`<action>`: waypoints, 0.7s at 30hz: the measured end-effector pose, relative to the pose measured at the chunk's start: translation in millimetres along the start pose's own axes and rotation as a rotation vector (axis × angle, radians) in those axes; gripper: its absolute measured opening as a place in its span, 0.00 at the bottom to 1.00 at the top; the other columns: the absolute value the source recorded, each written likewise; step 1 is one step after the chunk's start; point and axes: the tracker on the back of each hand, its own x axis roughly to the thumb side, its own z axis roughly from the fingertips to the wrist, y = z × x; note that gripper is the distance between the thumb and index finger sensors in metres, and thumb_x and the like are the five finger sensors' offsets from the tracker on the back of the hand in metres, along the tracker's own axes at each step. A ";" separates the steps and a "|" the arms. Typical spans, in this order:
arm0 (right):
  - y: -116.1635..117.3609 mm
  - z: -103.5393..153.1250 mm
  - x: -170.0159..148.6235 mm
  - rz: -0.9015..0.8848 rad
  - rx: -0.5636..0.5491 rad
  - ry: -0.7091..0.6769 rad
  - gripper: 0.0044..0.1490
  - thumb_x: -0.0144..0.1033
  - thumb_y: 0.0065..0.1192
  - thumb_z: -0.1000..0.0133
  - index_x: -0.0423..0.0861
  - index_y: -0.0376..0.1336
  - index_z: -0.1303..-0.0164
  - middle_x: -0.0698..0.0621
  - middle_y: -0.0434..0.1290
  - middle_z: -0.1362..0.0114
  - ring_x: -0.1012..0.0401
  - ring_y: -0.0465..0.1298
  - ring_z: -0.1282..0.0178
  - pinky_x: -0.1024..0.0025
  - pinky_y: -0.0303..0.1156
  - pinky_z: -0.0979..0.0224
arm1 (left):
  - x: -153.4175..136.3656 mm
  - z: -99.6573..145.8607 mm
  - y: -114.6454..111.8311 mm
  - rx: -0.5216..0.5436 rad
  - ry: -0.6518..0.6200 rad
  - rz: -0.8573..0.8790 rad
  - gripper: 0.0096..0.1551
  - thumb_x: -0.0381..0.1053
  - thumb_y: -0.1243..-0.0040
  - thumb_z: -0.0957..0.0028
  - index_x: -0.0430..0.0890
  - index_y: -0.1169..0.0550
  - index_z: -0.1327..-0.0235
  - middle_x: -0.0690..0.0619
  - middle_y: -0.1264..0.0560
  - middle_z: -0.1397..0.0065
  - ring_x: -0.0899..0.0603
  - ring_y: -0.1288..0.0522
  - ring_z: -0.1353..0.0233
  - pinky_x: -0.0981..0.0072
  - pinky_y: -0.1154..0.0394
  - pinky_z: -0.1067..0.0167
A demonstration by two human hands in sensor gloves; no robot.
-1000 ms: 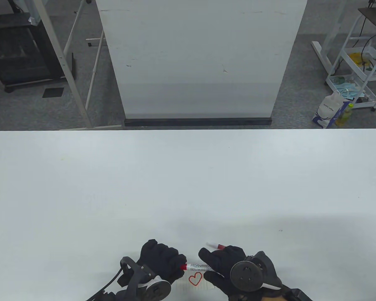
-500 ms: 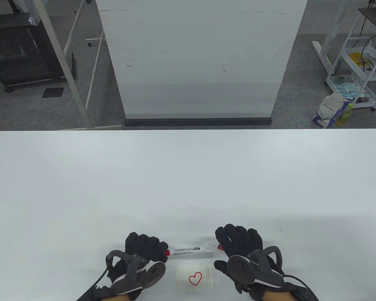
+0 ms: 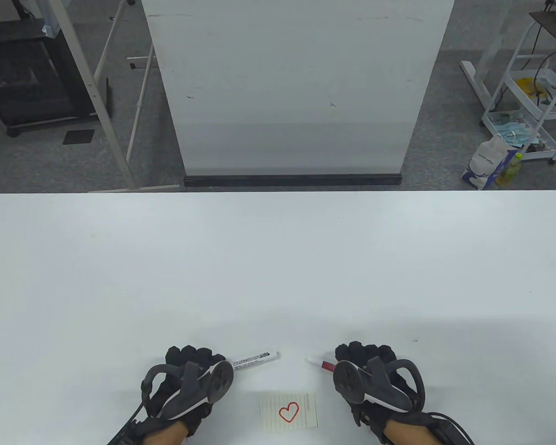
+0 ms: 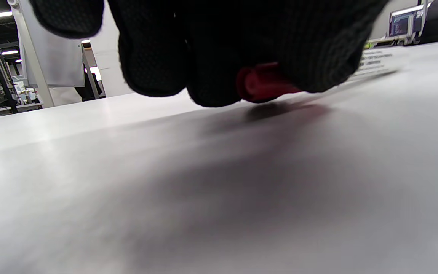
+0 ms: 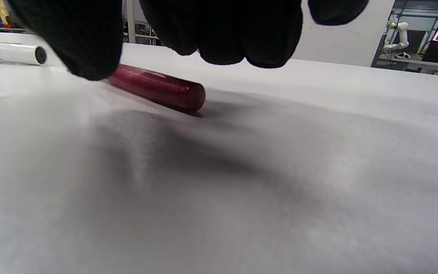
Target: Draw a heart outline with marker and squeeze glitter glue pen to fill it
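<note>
A small lined paper (image 3: 266,415) with a red heart outline (image 3: 288,411) lies near the front edge between my hands. My left hand (image 3: 197,360) curls round the red cap (image 4: 261,82) of the white whiteboard marker (image 3: 255,359), whose body slants away to the right, low over the table. The red glitter glue pen (image 3: 326,365) lies flat on the table, clear tip pointing left. My right hand (image 3: 363,354) hovers over its tail. The thumb (image 5: 82,49) sits against the red tube (image 5: 154,86), and the curled fingers (image 5: 222,34) hang above it with a gap.
The white table (image 3: 278,259) stretches wide behind and beside my hands. Past its far edge stands a tall white panel (image 3: 296,88). A white cart (image 3: 533,92) and bags are on the floor at the right.
My hands have drawn apart. The left carried the marker left and tilted it; the right slid back and right, off the marker, over the glue pen. The pen and paper stayed put.
</note>
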 end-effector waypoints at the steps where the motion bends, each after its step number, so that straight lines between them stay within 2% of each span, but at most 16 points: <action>1: 1.7 -1.2 -0.3 0.004 0.004 0.007 0.43 0.51 0.67 0.52 0.45 0.62 0.27 0.37 0.65 0.23 0.39 0.69 0.28 0.34 0.59 0.27 | 0.1 0.1 0.0 0.003 0.002 0.001 0.24 0.58 0.35 0.50 0.54 0.18 0.42 0.51 0.19 0.36 0.37 0.22 0.35 0.29 0.36 0.32; 8: 5.5 -3.3 -0.7 0.089 0.001 0.039 0.38 0.49 0.69 0.52 0.47 0.67 0.32 0.39 0.69 0.27 0.41 0.72 0.32 0.35 0.61 0.27 | 1.7 1.0 -0.9 0.006 0.011 -0.019 0.25 0.58 0.35 0.50 0.53 0.18 0.40 0.50 0.19 0.35 0.36 0.22 0.35 0.28 0.36 0.32; 14: 7.2 -6.4 -1.3 0.090 0.005 0.049 0.33 0.48 0.69 0.52 0.48 0.70 0.37 0.40 0.72 0.30 0.43 0.75 0.36 0.37 0.63 0.28 | 2.3 3.1 0.8 -0.009 0.009 -0.047 0.33 0.65 0.36 0.52 0.53 0.21 0.35 0.48 0.22 0.29 0.34 0.25 0.30 0.26 0.39 0.31; 17: 7.9 -8.9 -2.1 0.063 0.014 0.057 0.31 0.47 0.69 0.52 0.48 0.70 0.40 0.40 0.73 0.32 0.43 0.75 0.38 0.38 0.63 0.29 | 3.3 6.4 5.6 0.034 0.000 -0.063 0.39 0.70 0.36 0.55 0.53 0.23 0.32 0.47 0.24 0.26 0.34 0.26 0.29 0.26 0.39 0.31; 21: 10.3 -11.2 -0.9 0.059 0.030 0.021 0.30 0.48 0.69 0.51 0.46 0.69 0.42 0.39 0.73 0.33 0.43 0.74 0.41 0.38 0.63 0.29 | 7.5 16.1 16.2 0.171 -0.032 -0.020 0.42 0.72 0.38 0.56 0.52 0.23 0.32 0.46 0.26 0.24 0.33 0.27 0.28 0.25 0.39 0.31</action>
